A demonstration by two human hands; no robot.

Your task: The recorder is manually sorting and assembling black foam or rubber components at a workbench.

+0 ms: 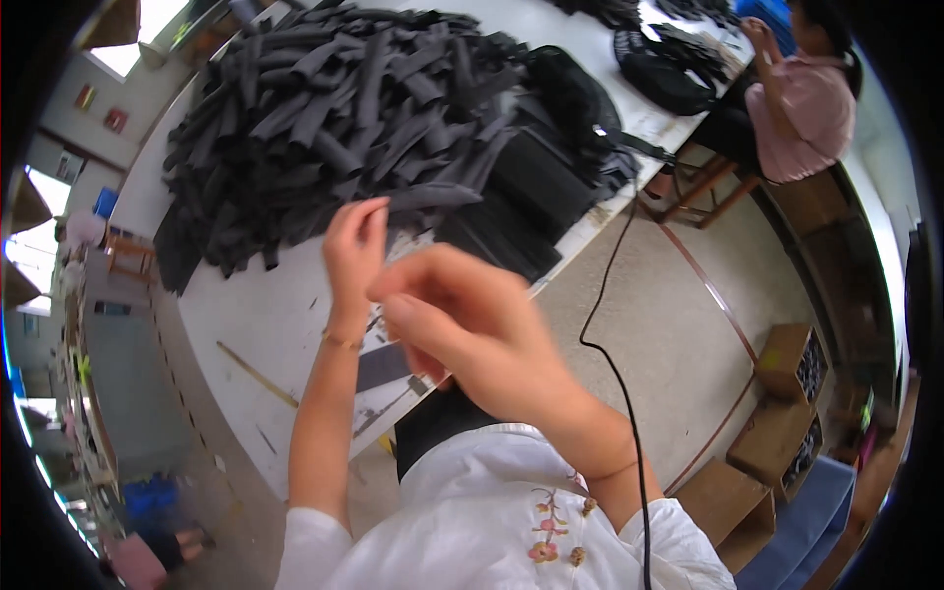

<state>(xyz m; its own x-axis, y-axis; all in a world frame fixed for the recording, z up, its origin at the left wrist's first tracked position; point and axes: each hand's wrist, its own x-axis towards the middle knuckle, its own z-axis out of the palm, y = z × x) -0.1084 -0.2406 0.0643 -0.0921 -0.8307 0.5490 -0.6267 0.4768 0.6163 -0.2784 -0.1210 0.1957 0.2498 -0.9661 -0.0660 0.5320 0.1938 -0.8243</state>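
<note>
My left hand (355,251) is over the table at the near edge of a big heap of dark grey fabric pieces (334,108). Its fingers are bent but a little apart, with nothing visible between them. Just beyond its fingertips lies one grey rolled piece (433,196). Nearer to me is my right hand (472,320), slightly blurred, with fingers curled and the thumb close to the index finger. Whatever it may hold is hidden. Below the hands, a flat dark grey strip (382,368) lies near the table edge.
Flat black stacked pieces (536,192) and a black bag (570,84) lie right of the heap on the white table (221,324). A black cable (612,364) hangs at the right. Cardboard boxes (723,501) stand on the floor. A person in pink (801,113) sits far right.
</note>
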